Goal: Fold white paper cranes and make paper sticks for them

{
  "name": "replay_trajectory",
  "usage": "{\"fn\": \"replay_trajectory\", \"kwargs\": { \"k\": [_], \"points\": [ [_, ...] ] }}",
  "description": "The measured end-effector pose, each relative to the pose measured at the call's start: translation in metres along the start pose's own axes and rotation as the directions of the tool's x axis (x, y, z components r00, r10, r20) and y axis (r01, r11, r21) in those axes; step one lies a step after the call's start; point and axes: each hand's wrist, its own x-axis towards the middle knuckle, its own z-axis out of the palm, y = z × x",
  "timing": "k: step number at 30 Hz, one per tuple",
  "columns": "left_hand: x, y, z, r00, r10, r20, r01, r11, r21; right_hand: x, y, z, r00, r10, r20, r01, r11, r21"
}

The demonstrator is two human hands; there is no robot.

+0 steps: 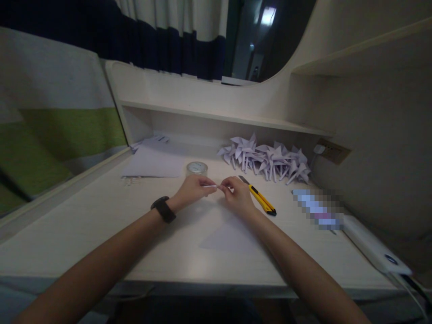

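Above the middle of the desk, my left hand (193,191) is closed in a pinch on a thin white strip (209,186), which looks like folded or rolled paper. The fingers of my right hand (238,196) are pinched together at the strip's right end; the tip between them is too small to see well. A sheet of white paper (229,238) lies on the desk below my right forearm. Just right of my right hand is a yellow utility knife (261,199), its blade out. Behind my left hand sits a roll of clear tape (196,168).
Several white paper pinwheels (270,157) are heaped under the shelf (216,116) at the back right. A stack of paper (155,159) lies at the back left. On the right are a blurred-out object (315,209) and a white power strip (371,243) along the wall.
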Motion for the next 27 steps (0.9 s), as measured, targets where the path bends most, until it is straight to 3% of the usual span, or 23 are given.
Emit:
{"fn": "replay_trajectory", "kwargs": {
  "k": [13,17,27],
  "points": [
    [0.0020,0.0025,-0.0016,0.999,0.033,-0.030,-0.033,0.999,-0.014,0.0002,-0.0014,0.0003,1.000,0.015,-0.024,-0.014,0.999,0.034],
    [0.0013,0.0055,-0.0034,0.999,0.047,-0.014,-0.047,0.999,0.012,0.0005,-0.0002,0.0009,0.995,0.086,-0.057,-0.079,0.990,0.114],
    [0.0004,0.0050,-0.0033,0.994,0.106,-0.029,-0.106,0.994,-0.006,0.0033,0.0009,-0.0033,0.999,0.053,0.006,-0.053,0.994,0.097]
  ]
}}
